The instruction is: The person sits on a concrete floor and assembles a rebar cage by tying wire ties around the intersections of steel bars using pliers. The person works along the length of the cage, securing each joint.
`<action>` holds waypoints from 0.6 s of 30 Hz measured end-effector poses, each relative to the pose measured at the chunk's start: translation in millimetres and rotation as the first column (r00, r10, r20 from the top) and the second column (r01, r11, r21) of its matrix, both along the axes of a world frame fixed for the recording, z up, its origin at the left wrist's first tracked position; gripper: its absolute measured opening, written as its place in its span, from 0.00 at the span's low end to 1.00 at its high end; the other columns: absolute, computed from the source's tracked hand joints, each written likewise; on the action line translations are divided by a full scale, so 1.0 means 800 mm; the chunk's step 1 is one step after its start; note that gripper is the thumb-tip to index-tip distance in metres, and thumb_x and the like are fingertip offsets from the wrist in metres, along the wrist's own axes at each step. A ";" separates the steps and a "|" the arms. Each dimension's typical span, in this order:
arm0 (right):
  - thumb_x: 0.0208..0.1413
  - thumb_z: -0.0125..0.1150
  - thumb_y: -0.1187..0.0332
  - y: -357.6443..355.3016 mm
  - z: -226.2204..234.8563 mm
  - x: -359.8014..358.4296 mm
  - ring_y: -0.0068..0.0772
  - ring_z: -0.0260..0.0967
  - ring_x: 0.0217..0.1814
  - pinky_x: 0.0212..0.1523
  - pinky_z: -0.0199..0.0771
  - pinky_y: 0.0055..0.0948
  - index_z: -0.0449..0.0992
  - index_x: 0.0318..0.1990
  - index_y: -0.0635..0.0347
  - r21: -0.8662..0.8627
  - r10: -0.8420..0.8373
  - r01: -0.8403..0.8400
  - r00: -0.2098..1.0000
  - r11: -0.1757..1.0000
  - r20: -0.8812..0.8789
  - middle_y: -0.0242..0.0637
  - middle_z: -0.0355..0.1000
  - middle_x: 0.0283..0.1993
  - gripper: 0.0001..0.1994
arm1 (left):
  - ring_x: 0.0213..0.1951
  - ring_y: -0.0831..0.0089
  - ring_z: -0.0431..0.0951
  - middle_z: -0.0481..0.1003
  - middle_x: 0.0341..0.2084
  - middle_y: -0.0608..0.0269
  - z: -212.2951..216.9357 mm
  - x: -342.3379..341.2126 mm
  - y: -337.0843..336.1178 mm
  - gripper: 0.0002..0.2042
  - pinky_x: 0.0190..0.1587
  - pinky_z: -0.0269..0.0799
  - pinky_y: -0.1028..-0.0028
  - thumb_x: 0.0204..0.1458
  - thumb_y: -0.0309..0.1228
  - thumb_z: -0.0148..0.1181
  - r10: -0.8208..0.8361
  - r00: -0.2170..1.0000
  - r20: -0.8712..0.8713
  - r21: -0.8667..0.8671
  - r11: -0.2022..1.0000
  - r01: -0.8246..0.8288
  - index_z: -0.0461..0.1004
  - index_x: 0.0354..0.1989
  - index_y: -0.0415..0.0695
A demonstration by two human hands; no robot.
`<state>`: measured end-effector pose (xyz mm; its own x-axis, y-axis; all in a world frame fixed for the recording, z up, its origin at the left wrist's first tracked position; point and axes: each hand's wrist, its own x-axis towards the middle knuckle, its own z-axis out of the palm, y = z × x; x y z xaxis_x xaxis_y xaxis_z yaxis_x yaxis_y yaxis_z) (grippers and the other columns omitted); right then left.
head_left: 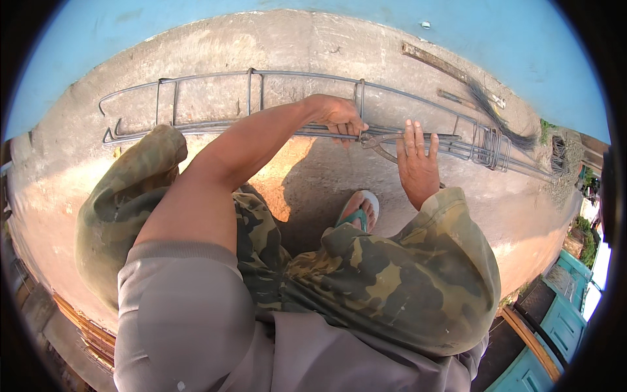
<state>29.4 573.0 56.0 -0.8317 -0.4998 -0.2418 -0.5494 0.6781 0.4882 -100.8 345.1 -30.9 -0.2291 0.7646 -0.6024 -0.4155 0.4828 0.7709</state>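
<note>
A long rebar cage (307,74) of thin steel bars with rectangular stirrups lies across the concrete in front of me. My left hand (339,116) is closed over its near bars, beside a stirrup; whether a tie wire is also between the fingers is hidden. Just right of those fingertips, the jaws of a pair of pincers (379,140) meet the bars. One handle points right along the cage, the other slants toward me. Over these handles lies my right hand (418,163), its fingers stretched out and not wrapped round them.
Several loose stirrups (490,147) are bunched at the cage's right end. Beyond them lie a bundle of thin wire (486,108), a wooden piece (434,60) and another tool (457,99). A blue wall (313,5) bounds the far side. My sandalled foot (358,212) is close to the cage.
</note>
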 end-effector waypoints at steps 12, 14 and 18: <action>0.57 0.54 0.65 -0.055 0.038 0.009 0.57 0.66 0.58 0.51 0.68 0.57 0.72 0.44 0.61 0.134 -0.277 0.242 0.849 0.961 0.451 0.49 0.69 0.54 0.11 | 0.42 0.51 0.81 0.75 0.42 0.34 -0.002 -0.008 0.000 0.24 0.40 0.81 0.61 0.62 0.40 0.52 -0.067 0.998 0.014 0.010 0.998 0.067 0.71 0.47 0.22; 0.57 0.55 0.65 -0.046 0.034 0.008 0.59 0.71 0.50 0.44 0.70 0.55 0.69 0.40 0.59 0.001 -0.245 0.279 0.842 0.960 0.480 0.50 0.71 0.48 0.09 | 0.44 0.50 0.81 0.75 0.43 0.33 0.000 -0.011 0.002 0.24 0.42 0.81 0.60 0.63 0.39 0.52 -0.086 0.995 0.048 -0.001 0.996 0.086 0.70 0.48 0.21; 0.59 0.56 0.66 -0.025 -0.001 0.019 0.60 0.73 0.38 0.38 0.69 0.52 0.65 0.41 0.60 -0.260 -0.358 0.644 0.664 0.719 0.656 0.54 0.72 0.35 0.10 | 0.46 0.48 0.80 0.73 0.47 0.31 -0.005 -0.026 0.008 0.24 0.45 0.80 0.58 0.63 0.38 0.51 -0.131 0.987 0.094 -0.002 0.991 0.131 0.69 0.50 0.20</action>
<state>44.7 552.9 54.9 -0.7829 -0.2057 -0.5871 -0.1130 0.9751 -0.1910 -121.5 351.7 -34.7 -0.0695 0.7792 -0.6230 -0.4184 0.5441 0.7273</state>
